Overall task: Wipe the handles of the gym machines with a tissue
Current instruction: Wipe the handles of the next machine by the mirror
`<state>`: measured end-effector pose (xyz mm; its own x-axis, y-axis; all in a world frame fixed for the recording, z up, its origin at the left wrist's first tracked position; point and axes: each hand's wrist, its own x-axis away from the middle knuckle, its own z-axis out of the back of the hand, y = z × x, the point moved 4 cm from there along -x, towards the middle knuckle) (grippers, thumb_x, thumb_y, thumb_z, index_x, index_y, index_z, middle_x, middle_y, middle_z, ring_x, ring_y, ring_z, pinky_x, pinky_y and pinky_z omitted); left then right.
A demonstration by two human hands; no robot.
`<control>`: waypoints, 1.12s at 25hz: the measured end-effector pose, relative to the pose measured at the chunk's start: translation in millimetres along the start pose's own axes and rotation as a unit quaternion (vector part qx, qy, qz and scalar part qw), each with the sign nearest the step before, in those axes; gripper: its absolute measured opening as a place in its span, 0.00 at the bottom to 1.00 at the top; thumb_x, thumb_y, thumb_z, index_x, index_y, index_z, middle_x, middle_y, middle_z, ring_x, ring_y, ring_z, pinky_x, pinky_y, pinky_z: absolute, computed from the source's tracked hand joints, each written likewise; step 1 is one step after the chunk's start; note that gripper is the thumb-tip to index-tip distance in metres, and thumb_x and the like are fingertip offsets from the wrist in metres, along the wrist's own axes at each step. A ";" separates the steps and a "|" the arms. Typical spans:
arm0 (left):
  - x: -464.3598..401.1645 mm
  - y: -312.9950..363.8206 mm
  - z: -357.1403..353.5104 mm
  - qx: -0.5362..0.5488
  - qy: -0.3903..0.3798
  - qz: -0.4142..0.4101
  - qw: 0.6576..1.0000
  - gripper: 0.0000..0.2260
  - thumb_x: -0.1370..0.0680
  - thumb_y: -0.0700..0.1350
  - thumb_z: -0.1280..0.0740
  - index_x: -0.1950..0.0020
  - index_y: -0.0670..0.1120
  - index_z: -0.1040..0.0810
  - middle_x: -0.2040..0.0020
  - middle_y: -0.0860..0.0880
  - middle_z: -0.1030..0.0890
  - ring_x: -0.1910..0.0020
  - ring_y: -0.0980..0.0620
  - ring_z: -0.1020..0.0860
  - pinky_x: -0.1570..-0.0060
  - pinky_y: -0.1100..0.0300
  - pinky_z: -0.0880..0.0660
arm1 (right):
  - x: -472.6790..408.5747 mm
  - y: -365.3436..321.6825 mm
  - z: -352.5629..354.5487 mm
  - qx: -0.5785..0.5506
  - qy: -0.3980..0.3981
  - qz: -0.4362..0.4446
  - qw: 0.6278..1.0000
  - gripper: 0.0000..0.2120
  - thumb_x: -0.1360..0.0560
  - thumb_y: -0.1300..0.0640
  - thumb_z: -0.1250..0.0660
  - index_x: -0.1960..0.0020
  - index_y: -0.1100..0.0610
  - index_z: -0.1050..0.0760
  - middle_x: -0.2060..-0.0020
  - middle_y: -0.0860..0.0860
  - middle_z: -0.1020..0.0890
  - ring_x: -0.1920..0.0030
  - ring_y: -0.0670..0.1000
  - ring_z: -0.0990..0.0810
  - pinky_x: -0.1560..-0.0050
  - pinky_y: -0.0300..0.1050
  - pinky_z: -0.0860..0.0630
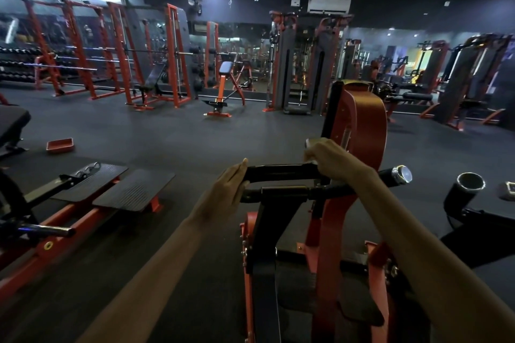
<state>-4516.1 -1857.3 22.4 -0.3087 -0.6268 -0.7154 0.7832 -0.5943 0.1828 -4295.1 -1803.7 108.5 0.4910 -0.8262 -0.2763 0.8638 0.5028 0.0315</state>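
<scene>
The tissue (311,151) shows only as pale scraps at the knuckles of the right hand (331,160), which is curled over it and presses it onto the upper black handle bar (281,171) of the red-framed machine (359,125) right in front of the person. The left hand (230,185) lies at the bar's near end, fingers fairly straight along it, steadying rather than gripping, so far as I can tell. To do this stroke well, I would say the tissue should wrap right round the bar and travel its whole length toward the left hand, which must then shift so the patch beneath it gets wiped too. By my count: one tissue, two hands, two black bars stacked here, one chrome-capped grip end (401,174) poking out to the right, and two more capped handles (465,188) beyond it not yet reached. One small red tray (60,145) sits on the floor well off to the left.
</scene>
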 end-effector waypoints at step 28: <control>3.6 0.2 -0.1 0.013 -0.006 -0.011 1.000 0.23 0.22 0.41 0.41 0.28 0.35 0.38 0.36 0.37 0.26 0.40 0.42 0.24 0.41 0.57 0.26 | 36.1 -105.1 -73.2 -0.081 0.277 0.030 0.957 0.10 0.30 0.63 0.29 0.51 0.61 0.26 0.53 0.55 0.24 0.63 0.49 0.24 0.67 0.40 0.22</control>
<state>-4517.0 -1859.7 19.8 -0.3318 -0.6190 -0.7119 0.7621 -0.6206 0.1844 -4376.4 -1867.8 24.8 0.3659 -0.5555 -0.7467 0.7843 0.6160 -0.0740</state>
